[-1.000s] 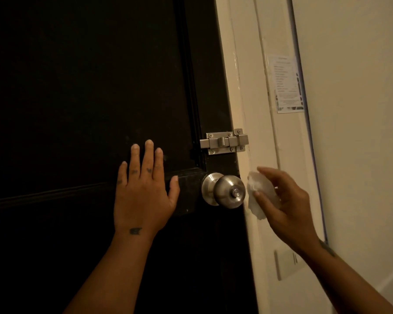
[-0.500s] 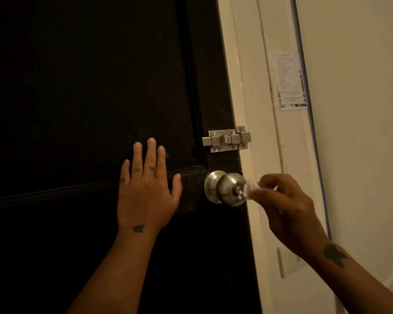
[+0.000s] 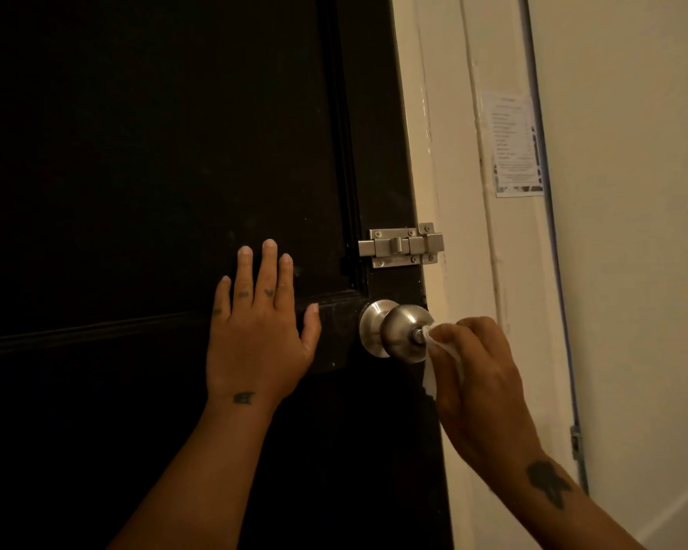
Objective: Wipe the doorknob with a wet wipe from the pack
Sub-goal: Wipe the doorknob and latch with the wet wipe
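A round brushed-metal doorknob (image 3: 399,332) sticks out from the right edge of a dark door (image 3: 155,152). My right hand (image 3: 475,375) is closed around a crumpled white wet wipe (image 3: 433,363) and presses it against the knob's front face, at the keyhole side. My left hand (image 3: 261,331) lies flat on the door just left of the knob, fingers spread and pointing up, holding nothing. The pack of wipes is not in view.
A metal slide bolt (image 3: 400,246) is mounted on the door above the knob. The cream door frame (image 3: 445,172) runs down the right, with a printed paper notice (image 3: 515,146) stuck to it. A pale wall (image 3: 632,232) lies further right.
My right hand has carried the wipe leftward from beside the frame onto the knob's face, then slid down a little along it. My left hand has stayed flat on the door.
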`<act>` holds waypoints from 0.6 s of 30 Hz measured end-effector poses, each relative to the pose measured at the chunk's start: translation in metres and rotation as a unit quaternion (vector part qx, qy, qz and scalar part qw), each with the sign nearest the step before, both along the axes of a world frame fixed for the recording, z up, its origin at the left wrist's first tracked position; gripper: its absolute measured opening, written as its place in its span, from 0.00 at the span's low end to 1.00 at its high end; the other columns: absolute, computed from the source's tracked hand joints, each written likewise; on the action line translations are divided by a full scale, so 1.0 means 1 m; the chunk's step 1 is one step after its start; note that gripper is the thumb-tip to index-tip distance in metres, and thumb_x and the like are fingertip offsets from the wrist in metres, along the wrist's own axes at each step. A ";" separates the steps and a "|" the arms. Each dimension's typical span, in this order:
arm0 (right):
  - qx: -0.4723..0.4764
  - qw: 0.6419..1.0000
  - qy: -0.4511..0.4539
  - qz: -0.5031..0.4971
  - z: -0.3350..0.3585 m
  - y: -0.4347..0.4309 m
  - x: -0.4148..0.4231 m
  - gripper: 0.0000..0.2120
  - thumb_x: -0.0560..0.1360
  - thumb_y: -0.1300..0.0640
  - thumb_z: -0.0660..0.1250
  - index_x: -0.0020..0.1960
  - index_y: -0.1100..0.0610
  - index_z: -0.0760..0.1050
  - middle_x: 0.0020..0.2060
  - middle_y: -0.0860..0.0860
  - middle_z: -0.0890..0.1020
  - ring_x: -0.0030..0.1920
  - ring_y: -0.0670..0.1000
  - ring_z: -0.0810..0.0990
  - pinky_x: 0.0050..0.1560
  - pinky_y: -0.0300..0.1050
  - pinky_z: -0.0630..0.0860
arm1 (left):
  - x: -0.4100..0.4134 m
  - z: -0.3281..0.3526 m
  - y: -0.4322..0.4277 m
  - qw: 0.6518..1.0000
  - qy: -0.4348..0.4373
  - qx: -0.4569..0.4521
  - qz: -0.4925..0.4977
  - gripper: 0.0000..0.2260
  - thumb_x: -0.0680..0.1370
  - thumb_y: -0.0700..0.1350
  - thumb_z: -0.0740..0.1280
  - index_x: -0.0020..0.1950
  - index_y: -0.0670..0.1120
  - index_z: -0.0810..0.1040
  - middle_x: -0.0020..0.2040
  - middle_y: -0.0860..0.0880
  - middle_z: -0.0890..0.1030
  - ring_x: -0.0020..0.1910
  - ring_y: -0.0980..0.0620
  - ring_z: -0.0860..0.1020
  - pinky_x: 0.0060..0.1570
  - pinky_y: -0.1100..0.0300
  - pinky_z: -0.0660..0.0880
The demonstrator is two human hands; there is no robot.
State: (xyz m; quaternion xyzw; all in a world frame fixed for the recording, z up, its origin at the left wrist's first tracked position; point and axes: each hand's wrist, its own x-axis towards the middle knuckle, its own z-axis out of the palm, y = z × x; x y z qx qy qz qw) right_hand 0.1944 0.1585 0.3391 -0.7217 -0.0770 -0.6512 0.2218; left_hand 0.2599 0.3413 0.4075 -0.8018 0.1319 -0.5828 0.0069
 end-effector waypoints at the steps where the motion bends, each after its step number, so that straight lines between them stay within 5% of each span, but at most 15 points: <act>1: 0.014 1.000 0.001 0.003 -0.001 0.002 0.000 0.12 0.73 0.54 0.57 0.45 0.61 0.75 0.40 0.52 0.71 0.37 0.48 0.70 0.37 0.29 0.63 | 0.000 0.000 0.000 1.000 0.001 0.000 0.001 0.28 0.75 0.56 0.49 0.68 0.39 0.67 0.71 0.38 0.67 0.70 0.38 0.65 0.63 0.41 0.66; 8: -0.014 0.997 -0.002 -0.074 0.003 0.009 -0.010 0.03 0.67 0.63 0.63 0.39 0.62 0.75 0.34 0.57 0.75 0.31 0.53 0.72 0.28 0.40 0.70 | -0.002 -0.003 0.000 1.000 0.008 -0.004 0.004 0.28 0.75 0.56 0.49 0.68 0.40 0.67 0.71 0.39 0.67 0.70 0.38 0.64 0.64 0.42 0.66; 18: 0.013 0.999 0.010 -0.034 0.001 0.019 -0.006 0.10 0.62 0.72 0.74 0.39 0.62 0.77 0.37 0.58 0.77 0.37 0.49 0.71 0.38 0.29 0.63 | -0.003 0.000 -0.001 1.000 0.004 -0.004 0.001 0.28 0.75 0.55 0.50 0.68 0.39 0.69 0.70 0.38 0.68 0.69 0.38 0.66 0.62 0.42 0.67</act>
